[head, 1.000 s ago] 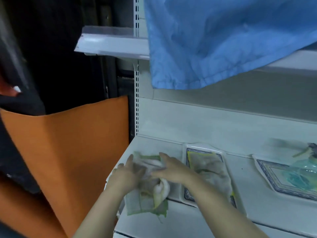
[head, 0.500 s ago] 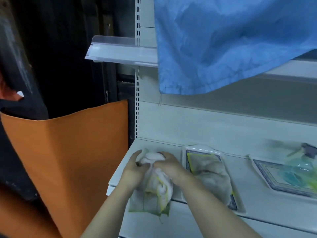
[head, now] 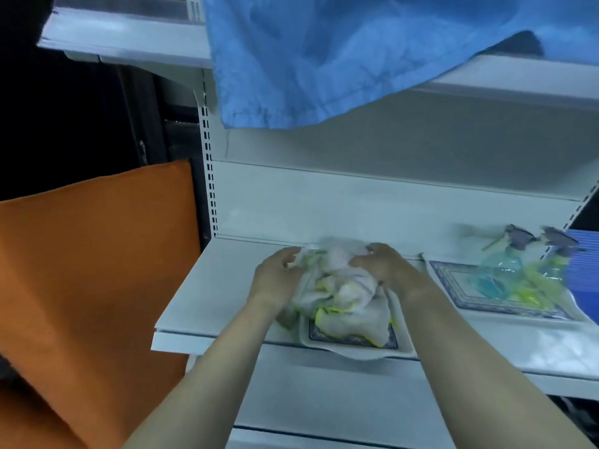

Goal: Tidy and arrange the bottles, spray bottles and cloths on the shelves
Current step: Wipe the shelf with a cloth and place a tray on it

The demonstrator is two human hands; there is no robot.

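Cloth bundle (head: 338, 273) moved right, onto tray (head: 351, 348)

Half a sec ago this scrunched white cloth w/ yellow-green edging sat on the bare shelf (head: 223, 286) just left of the tray; a sec ago it lay partly flat there. Now it's bunched up over the tray, on top of the second cloth (head: 356, 324) already lying in it. Left hand (head: 275, 280) curls round the bundle's left side and right hand (head: 384, 268) grips its top right, so both are clamped on it, not let go yet. Meaning, prob: cloths are being gathered into one tray. Next step looks like setting it down & maybe flattening it, as a loose heap could slump over the tray's left rim. Well apart to the right, two spray bottles (head: 500, 270) sit on another tray (head: 453, 283), blurred. Blue cloth (head: 308, 59) hangs off the upper shelf (head: 129, 43); orange sheet (head: 90, 270) at far left
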